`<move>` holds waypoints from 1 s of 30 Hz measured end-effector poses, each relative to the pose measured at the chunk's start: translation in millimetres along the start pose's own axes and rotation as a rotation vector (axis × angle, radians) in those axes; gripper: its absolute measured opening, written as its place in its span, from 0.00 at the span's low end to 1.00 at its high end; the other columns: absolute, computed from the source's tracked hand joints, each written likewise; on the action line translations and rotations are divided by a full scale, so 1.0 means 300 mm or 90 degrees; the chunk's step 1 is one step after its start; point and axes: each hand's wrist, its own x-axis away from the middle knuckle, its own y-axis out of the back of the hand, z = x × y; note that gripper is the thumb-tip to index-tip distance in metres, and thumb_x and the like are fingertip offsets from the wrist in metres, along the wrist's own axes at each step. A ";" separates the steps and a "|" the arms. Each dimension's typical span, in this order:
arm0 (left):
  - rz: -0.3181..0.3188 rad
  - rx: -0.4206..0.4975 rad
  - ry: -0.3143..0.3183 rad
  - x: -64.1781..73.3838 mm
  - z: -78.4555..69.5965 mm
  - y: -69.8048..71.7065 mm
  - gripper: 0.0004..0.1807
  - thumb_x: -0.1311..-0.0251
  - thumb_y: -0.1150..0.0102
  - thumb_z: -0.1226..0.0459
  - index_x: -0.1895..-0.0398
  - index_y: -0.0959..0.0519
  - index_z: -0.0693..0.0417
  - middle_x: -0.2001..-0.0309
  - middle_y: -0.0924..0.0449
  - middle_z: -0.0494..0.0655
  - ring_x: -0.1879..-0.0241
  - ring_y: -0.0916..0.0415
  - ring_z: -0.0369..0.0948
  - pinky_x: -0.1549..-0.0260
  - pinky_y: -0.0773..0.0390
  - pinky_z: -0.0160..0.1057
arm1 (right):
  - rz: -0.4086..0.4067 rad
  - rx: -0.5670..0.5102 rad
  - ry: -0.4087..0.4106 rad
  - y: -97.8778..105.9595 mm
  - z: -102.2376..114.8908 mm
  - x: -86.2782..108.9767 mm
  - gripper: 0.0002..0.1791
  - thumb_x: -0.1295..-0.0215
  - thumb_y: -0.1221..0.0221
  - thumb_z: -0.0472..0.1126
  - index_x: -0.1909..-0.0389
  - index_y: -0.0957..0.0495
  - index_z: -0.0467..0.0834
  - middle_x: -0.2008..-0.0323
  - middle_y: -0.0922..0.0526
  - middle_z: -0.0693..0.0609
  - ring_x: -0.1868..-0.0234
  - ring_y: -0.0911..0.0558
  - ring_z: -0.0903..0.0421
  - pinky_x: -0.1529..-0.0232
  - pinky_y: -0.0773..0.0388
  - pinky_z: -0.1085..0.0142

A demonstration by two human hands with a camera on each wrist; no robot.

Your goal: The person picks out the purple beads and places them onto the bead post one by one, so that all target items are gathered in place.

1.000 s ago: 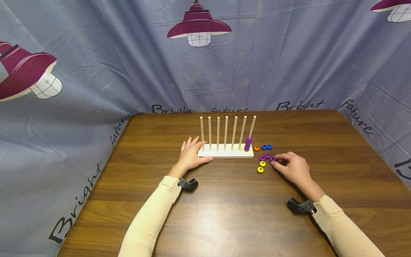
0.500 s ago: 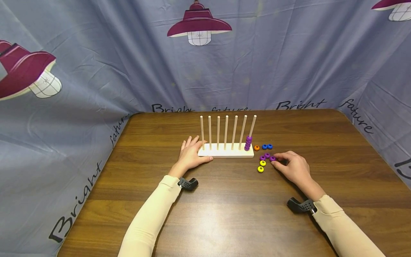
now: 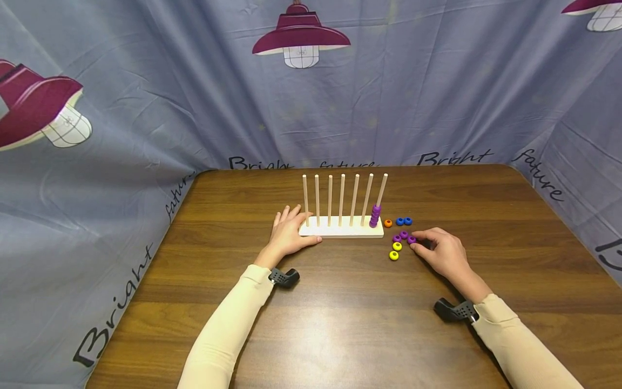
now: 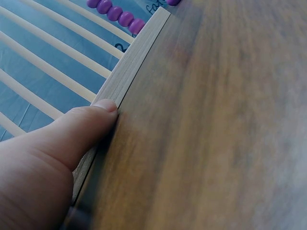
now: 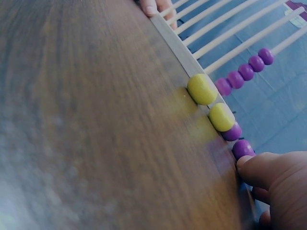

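Purple bead (image 3: 412, 239) right of rack (image 3: 342, 233) pinched in right hand (image 3: 443, 252); left hand (image 3: 286, 233), fingers spread, grips rack's left end, likely bracing it.

Peg rack (image 3: 342, 232) sits between the hands, left hand (image 3: 288, 236) on its end, stacked beads (image 3: 375, 216) on the peg (image 3: 382, 189) nearest the right hand (image 3: 443, 253), loose beads (image 3: 397, 239) just left of that hand.

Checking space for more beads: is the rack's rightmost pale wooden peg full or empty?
Partly filled: five round purple beads sit stacked low on the peg, whose upper part is bare.
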 end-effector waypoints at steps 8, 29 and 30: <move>-0.001 0.000 -0.003 -0.001 -0.001 0.001 0.43 0.47 0.31 0.39 0.29 0.27 0.43 0.21 0.42 0.57 0.19 0.56 0.61 0.21 0.60 0.63 | -0.001 -0.004 -0.006 0.000 -0.001 -0.001 0.11 0.45 0.26 0.37 0.60 0.10 0.43 0.68 0.14 0.48 0.79 0.35 0.73 0.80 0.39 0.69; -0.002 -0.002 0.000 0.002 -0.002 -0.001 0.42 0.47 0.31 0.39 0.29 0.27 0.43 0.21 0.41 0.56 0.19 0.56 0.62 0.21 0.59 0.63 | -0.008 -0.036 0.023 -0.009 -0.002 -0.003 0.11 0.48 0.26 0.32 0.61 0.11 0.41 0.74 0.15 0.49 0.81 0.35 0.72 0.81 0.39 0.70; -0.001 -0.003 0.001 0.002 -0.002 -0.001 0.42 0.47 0.31 0.39 0.29 0.27 0.43 0.21 0.42 0.56 0.19 0.56 0.62 0.21 0.59 0.63 | -0.007 -0.036 0.022 -0.009 -0.001 -0.003 0.11 0.48 0.26 0.32 0.61 0.11 0.40 0.73 0.15 0.49 0.81 0.35 0.72 0.81 0.39 0.70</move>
